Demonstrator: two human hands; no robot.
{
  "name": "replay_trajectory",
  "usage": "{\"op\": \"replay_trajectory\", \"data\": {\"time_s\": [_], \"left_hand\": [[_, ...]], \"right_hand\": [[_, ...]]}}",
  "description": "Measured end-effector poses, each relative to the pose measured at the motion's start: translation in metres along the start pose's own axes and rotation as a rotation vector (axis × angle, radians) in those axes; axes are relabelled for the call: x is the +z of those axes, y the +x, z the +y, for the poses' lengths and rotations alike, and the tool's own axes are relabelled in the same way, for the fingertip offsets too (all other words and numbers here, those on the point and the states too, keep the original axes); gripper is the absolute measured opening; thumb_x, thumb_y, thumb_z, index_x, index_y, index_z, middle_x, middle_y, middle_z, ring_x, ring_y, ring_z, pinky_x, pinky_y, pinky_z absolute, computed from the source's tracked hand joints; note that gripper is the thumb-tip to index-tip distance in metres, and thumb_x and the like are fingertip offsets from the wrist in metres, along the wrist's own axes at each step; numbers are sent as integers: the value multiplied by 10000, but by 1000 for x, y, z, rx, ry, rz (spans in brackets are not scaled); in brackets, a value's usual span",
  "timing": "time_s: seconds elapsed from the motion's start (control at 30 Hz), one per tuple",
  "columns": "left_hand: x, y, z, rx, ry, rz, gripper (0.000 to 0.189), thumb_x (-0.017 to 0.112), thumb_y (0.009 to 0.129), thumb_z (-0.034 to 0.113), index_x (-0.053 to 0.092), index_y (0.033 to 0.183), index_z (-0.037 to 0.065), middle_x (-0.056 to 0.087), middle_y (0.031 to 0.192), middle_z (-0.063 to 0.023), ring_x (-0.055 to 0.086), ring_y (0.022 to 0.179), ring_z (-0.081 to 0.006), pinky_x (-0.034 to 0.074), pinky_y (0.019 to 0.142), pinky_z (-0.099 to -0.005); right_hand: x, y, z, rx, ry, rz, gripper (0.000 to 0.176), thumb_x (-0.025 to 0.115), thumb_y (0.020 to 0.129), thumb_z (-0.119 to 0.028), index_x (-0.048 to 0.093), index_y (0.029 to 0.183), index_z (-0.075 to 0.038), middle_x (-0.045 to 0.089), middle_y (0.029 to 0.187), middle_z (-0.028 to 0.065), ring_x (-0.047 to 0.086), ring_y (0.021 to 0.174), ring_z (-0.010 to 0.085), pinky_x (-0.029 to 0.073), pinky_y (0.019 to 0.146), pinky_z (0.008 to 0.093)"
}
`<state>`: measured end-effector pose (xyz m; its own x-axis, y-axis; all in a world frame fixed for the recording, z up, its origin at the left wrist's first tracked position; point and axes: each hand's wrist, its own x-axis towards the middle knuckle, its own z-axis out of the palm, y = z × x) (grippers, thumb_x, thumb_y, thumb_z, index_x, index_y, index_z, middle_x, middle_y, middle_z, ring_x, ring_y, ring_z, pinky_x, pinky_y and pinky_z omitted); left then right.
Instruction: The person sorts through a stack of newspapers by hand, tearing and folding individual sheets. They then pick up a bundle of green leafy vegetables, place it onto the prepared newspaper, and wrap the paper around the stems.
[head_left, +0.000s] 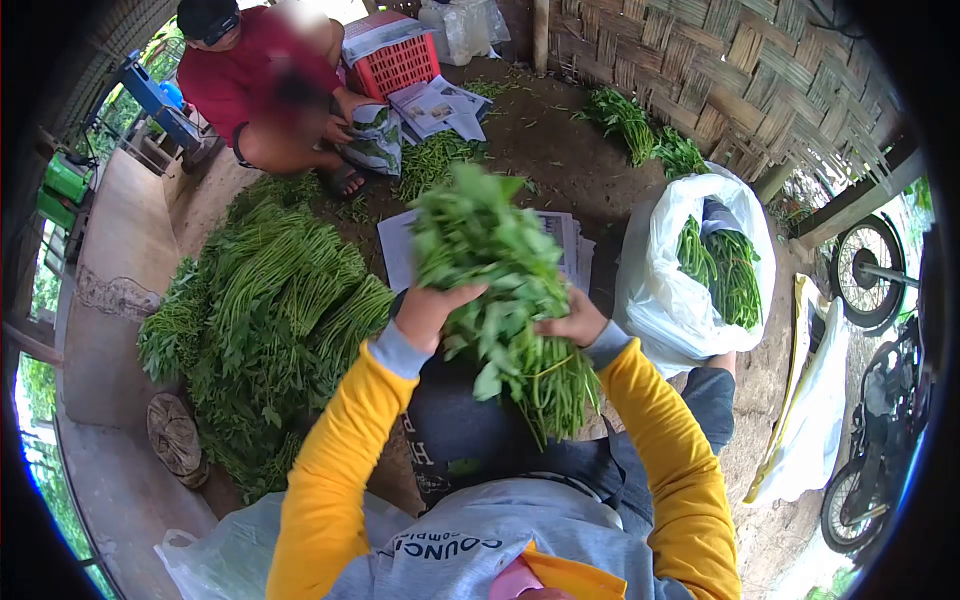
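In front of my body a big bunch of leafy greens [500,290] is held between both hands, its leaves toward the top and stems hanging toward my lap. My left hand [435,312] wraps its left side, with the thumb across the leaves. On the right side my right hand [575,322] presses against the bunch, thumb over the stems. The leafy top is blurred. Under and behind it, newspaper sheets [572,240] lie on the ground. To the left is a large pile of greens [290,260]. A white plastic sack [650,270] at the right contains bundled greens.
Another person [255,80] crouches at the upper left, hands on a wrapped bundle [375,140]. A red crate [397,68] stands behind loose newspapers. More greens [625,122] lie by the woven wall. A motorcycle [880,400] is at far right, clear plastic [240,550] at lower left.
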<state>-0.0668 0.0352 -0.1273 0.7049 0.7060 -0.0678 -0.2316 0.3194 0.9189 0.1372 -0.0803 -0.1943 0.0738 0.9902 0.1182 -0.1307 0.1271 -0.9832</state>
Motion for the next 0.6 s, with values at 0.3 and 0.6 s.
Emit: {"op": "replay_trajectory", "data": {"time_s": [0.3, 0.6], "left_hand": [[-44, 135, 15, -277, 323, -109, 650, 656, 817, 379, 367, 1334, 111, 523, 1211, -35, 542, 990, -150, 403, 824, -311], [-197, 46, -335, -1077, -188, 207, 443, 625, 841, 399, 523, 1069, 32, 591, 941, -135, 616, 847, -247, 498, 635, -375]], "right_hand": [[-142, 15, 75, 39, 169, 299, 601, 648, 726, -260, 472, 1234, 10, 594, 1012, 43, 582, 851, 136, 479, 768, 289], [-168, 81, 72, 150, -94, 247, 730, 751, 666, -198, 408, 1280, 0, 548, 1112, 54, 503, 1002, 163, 400, 898, 296]]}}
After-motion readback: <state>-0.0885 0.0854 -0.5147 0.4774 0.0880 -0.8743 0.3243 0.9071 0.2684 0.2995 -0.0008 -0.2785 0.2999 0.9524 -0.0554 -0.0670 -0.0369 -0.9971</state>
